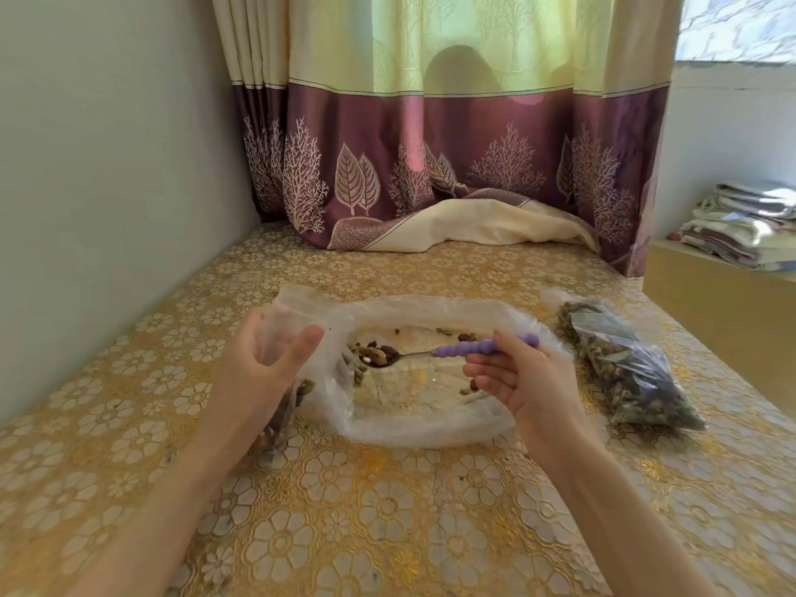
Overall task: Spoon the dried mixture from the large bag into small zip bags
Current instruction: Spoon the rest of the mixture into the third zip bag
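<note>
- The desk [387,532] has a gold flower cover. If bits drop on it, they are hard to spot in the pattern.
- The large bag [430,420] lies flat and open in the middle of the desk. It is almost empty, with only a few bits of dried mixture [467,386] left inside. The soft rim could flop in and get in the way of the spoon.
- A full small bag [629,364] lies to the right, near the large bag. I cannot tell if its zip is shut, so it may leak if bumped.
- The left hand [267,359] holds a small zip bag [284,321] up by its top, thumb in front and fingers curled behind the plastic. If the mouth folds shut, the scoop lands outside. The hand hides the lower part of this bag, so I think it is partly full, but I am not sure.
- The right hand [521,381] pinches the purple handle of the spoon [452,352] with thumb and fingers.
- The spoon bowl is heaped and is just beside the small bag's mouth. A tilt or shake could spill the pile.
</note>
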Demonstrator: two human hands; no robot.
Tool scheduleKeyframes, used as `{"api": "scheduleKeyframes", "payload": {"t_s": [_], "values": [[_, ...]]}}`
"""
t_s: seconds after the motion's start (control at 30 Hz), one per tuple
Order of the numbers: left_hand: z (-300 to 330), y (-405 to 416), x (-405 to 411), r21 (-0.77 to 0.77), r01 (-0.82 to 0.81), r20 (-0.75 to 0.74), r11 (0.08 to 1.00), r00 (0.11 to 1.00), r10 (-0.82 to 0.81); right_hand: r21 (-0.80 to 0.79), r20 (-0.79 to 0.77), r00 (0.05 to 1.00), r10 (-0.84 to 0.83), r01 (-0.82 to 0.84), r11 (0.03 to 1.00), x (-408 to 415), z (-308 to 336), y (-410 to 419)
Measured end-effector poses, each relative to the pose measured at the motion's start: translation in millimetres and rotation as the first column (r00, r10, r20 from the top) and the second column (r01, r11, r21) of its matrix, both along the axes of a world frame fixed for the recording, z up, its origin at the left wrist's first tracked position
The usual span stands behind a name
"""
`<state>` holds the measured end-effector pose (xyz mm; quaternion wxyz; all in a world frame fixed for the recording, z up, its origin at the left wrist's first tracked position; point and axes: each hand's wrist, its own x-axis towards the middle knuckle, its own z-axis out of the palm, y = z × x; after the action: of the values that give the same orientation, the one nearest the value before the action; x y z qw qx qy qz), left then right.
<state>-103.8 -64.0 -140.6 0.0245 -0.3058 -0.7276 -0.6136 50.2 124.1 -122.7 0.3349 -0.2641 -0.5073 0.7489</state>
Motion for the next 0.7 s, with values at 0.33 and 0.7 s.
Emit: {"api": "scheduleKeyframes", "payload": {"t_s": [0.33, 0.7], "values": [[-4.7, 5.1, 1.7, -0.235, 0.006, -0.063, 0.972, 0.998, -0.021, 0.179, -0.260, 0.964, -0.045, 0.094, 0.979, 6.7, 14.0, -8.7], [0.4, 11.1, 9.1, -0.101, 0.080, 0.015, 0.992, 0.997, -0.079, 0.435, -0.280, 0.910, 0.307, -0.164, 0.885, 2.9, 11.7, -23.3]]}}
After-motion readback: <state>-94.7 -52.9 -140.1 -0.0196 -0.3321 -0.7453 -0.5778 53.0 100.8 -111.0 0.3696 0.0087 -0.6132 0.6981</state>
